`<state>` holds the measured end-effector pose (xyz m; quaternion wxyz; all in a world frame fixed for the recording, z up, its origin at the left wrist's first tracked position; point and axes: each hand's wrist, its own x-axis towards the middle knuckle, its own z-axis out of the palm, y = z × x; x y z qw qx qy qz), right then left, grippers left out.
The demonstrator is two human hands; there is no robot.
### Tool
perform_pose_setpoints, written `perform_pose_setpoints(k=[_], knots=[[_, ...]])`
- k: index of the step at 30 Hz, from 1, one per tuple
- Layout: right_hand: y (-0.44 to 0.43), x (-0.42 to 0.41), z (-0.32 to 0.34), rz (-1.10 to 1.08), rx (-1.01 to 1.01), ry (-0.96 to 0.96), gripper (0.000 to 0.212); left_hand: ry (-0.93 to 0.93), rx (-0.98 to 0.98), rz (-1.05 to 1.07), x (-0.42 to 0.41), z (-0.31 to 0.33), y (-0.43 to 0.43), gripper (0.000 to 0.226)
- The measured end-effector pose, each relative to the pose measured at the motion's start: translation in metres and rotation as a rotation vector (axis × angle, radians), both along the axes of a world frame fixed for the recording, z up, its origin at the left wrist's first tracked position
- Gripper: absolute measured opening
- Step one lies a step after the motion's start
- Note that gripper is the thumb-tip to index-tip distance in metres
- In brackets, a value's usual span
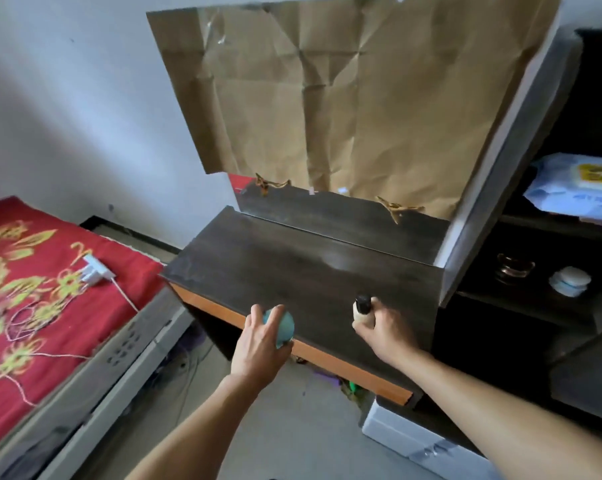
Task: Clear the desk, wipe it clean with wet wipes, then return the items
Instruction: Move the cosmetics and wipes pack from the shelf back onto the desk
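Note:
The dark wooden desk top (292, 271) lies in front of me with an orange front edge. Over that front edge, my left hand (261, 341) grips a round teal container (285, 329). My right hand (384, 329) is wrapped around a small cream bottle with a black cap (362, 308), held upright just above the desk's right front part. A pack of wet wipes (576, 188) rests on a dark shelf at the right.
Crumpled brown paper (344, 98) covers the mirror behind the desk. Right shelves hold a glass jar (514, 268) and a small white jar (569, 280). A bed with a red floral cover (33, 289) and a white charger (93, 270) stands left. A white box (414, 434) sits on the floor.

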<state>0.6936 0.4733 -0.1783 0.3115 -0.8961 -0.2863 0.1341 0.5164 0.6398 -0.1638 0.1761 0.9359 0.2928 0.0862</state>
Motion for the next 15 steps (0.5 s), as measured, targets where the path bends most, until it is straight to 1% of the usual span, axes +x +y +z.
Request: perform_pose_setpoints(k=[3,8,11,15], knots=[[0.057,-0.012,0.0,0.026,-0.01,0.003,0.018,-0.007,-0.01,0.029,-0.021,0.002,0.053,0.062],[0.147,-0.029,0.0,-0.004,-0.016,0.0,0.019,-0.004,0.002,0.042,-0.04,0.012,0.138,0.06],[0.189,-0.037,0.003,-0.024,0.01,0.008,0.016,-0.006,0.003,0.033,-0.041,0.017,0.182,0.058],[0.233,-0.031,-0.002,-0.017,0.018,0.009,0.017,-0.01,-0.003,0.03,-0.027,0.014,0.229,0.057]])
